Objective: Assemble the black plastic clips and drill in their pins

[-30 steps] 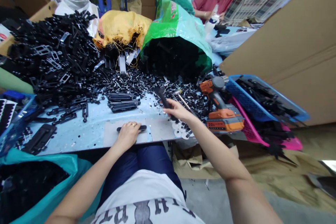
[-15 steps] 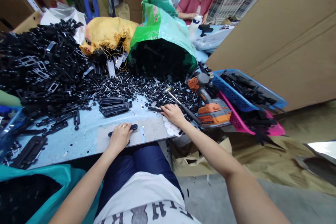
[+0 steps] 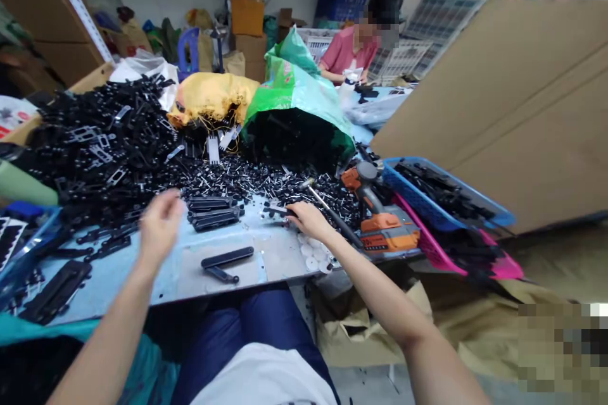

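Note:
My left hand is raised near the large heap of black plastic parts; motion blurs its fingers. My right hand is low over the table, its fingertips closed on the end of a small flat dark strip. A hinged pair of black arms lies partly unfolded on the grey patch near the table edge, untouched. Beyond it rest several stacked black arm pieces. White round discs lie just below my right hand. Right of that hand is a hammer.
An orange cordless power tool stands at the right, beside a blue basket and a pink basket. Small pins and black bits spread before an open green sack. Across the table sits a person.
My left hand has let go of the hinged black arms and moved left toward the heap. My right hand stays near the flat strip. The view has tilted up.

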A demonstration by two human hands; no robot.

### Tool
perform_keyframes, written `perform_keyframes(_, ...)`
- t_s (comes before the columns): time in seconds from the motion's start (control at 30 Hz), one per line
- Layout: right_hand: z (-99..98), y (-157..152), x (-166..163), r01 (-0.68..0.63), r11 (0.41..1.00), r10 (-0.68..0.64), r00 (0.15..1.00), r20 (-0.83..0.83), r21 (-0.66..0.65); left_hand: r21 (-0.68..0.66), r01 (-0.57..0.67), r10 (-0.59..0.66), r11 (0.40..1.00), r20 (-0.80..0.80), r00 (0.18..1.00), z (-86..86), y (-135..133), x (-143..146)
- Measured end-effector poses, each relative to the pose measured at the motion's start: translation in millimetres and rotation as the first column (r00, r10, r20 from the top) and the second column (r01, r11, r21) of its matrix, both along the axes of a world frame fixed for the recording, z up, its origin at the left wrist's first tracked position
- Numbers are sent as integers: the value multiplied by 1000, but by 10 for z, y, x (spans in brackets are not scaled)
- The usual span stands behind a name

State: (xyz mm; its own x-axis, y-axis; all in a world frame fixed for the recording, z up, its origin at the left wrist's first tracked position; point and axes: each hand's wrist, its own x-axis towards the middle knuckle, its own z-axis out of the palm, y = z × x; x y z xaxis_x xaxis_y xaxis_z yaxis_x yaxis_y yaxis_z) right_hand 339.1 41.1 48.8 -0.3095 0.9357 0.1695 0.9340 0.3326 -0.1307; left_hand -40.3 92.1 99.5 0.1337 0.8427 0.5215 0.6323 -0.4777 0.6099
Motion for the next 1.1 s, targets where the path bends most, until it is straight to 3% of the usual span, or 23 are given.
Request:
perform_keyframes(0.03, 27, -29, -48, -19, 1000, 19, 1000, -3, -10, -56, 114, -118, 992, -69, 991, -155, -148, 167)
perform_keyframes(0.07, 46, -77, -94, -42, 999, 42, 999, -3, -21, -155, 282, -304, 947, -146, 941, -313, -303, 333)
perform_keyframes(0.13, 56, -216, -178, -92, 995, 92, 996, -3, -39, -246, 381, -443, 891, -287, 849, -578, -563, 605)
perform_keyframes(0.23, 25, -458, -296, -234, 966, 231, 972, -41, -111, -341, 393, -511, 854, -410, 755, -763, -711, 784)
perform_keyframes(0.33, -51, -627, -431, -338, 918, 334, 941, -54, -206, -384, 375, -527, 844, -456, 718, -766, -665, 795)
perform_keyframes(0.43, -136, -678, -563, -304, 925, 310, 951, -12, -226, -398, 346, -516, 850, -494, 700, -696, -638, 819)
perform_keyframes(0.63, -105, -662, -703, -249, 955, 264, 962, 77, -158, -383, 313, -483, 869, -523, 702, -594, -758, 892)
perform_keyframes(0.9, 176, -758, -890, -219, 976, 217, 965, 148, -7, -262, 393, -472, 881, -449, 759, -751, -826, 778)
perform_keyframes(1.1, -14, -663, -685, -298, 953, 301, 952, 50, -59, -348, 394, -523, 851, -476, 707, -656, -769, 903)
